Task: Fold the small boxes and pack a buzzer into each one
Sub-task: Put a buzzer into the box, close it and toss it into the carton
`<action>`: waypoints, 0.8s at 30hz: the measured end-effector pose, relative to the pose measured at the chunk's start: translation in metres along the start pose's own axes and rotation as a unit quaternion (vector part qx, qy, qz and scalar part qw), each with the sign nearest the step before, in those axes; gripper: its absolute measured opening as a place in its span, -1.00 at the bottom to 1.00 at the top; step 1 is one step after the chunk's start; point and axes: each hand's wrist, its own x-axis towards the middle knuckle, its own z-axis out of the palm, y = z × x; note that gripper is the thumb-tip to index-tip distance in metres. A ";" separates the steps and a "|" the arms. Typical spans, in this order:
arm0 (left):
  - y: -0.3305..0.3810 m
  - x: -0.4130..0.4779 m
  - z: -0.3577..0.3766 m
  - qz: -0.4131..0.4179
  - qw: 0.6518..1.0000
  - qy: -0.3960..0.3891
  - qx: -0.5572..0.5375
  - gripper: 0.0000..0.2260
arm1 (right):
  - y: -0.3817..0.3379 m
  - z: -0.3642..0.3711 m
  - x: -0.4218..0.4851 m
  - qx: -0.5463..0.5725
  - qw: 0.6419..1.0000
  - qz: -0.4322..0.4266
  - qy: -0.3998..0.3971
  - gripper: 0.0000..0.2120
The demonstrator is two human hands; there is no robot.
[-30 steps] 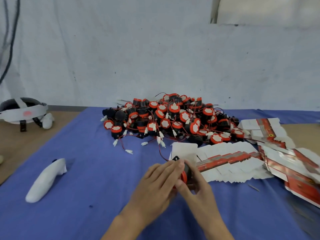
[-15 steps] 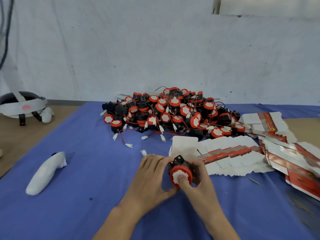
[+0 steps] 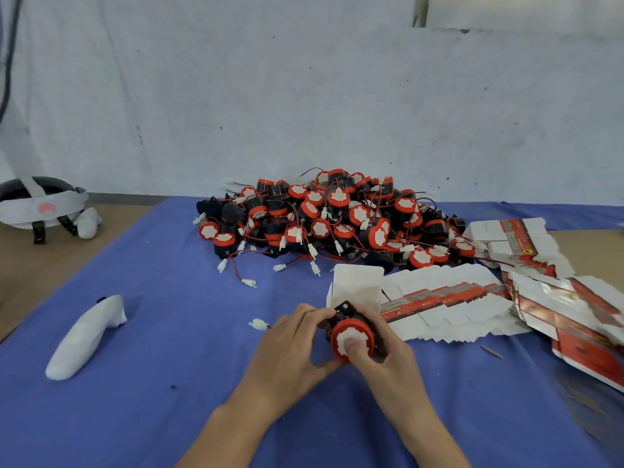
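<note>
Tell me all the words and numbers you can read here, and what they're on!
Nothing here reads clearly.
On the flat box blanks: small print on the red band, too blurred.
On the far stack of flat boxes: a yellow round emblem, too small.
On the headset: a pink mark, blurred.
On the buzzer: no print shows.

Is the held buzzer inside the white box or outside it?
Outside. Left hand and right hand grip the buzzer in front of the box; its red face and black body show.
</note>
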 end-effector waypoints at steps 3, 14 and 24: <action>0.002 0.000 0.000 -0.029 0.999 -0.007 -0.026 -0.43 | 0.002 0.000 0.000 0.012 1.000 0.003 -0.002 -0.62; 0.001 0.000 0.009 -0.127 0.991 -0.003 -0.050 -0.56 | 0.004 0.005 0.001 0.034 0.999 -0.007 -0.013 -0.56; -0.002 0.000 0.005 -0.046 0.998 0.024 0.019 -0.58 | -0.002 0.008 -0.002 -0.005 0.999 -0.035 0.007 -0.60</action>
